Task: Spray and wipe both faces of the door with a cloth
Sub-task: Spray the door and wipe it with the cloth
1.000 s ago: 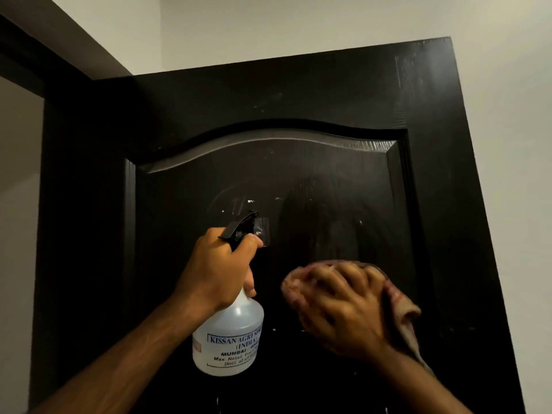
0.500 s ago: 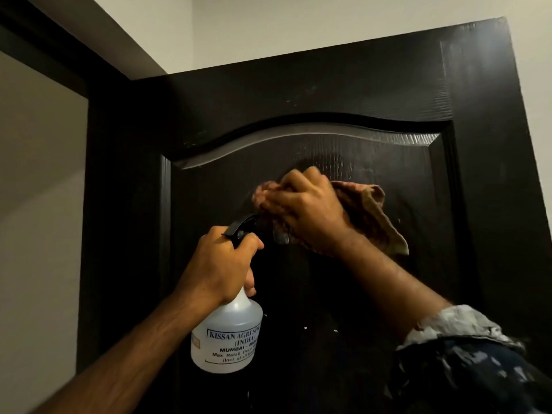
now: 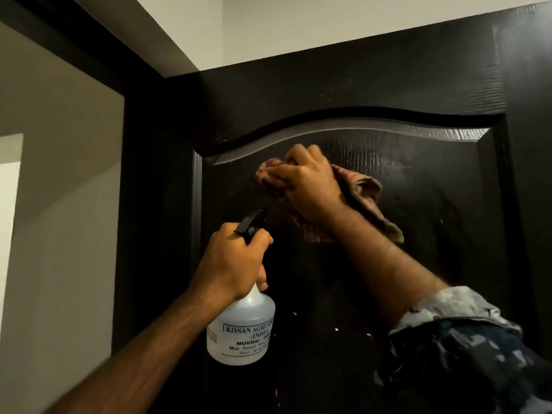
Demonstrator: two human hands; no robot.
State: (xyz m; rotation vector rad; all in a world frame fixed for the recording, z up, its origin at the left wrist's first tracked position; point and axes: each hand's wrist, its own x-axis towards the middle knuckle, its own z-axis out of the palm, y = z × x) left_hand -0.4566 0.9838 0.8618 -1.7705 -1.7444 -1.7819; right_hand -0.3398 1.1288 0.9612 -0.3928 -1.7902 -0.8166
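Observation:
The dark brown door fills most of the view, with an arched raised panel in its upper part. My right hand presses a crumpled reddish-brown cloth flat against the panel just under the arch. My left hand holds a clear spray bottle by its neck, its black nozzle pointing at the door. The bottle hangs below and left of the cloth. A few wet droplets glint on the door lower down.
The dark door frame runs along the upper left, with a pale wall and ceiling beyond it. My patterned sleeve covers the lower right of the door.
My right hand has carried the cloth from the lower panel up to just below the arch and a little leftward. The view has swung left. My left hand keeps the bottle in place.

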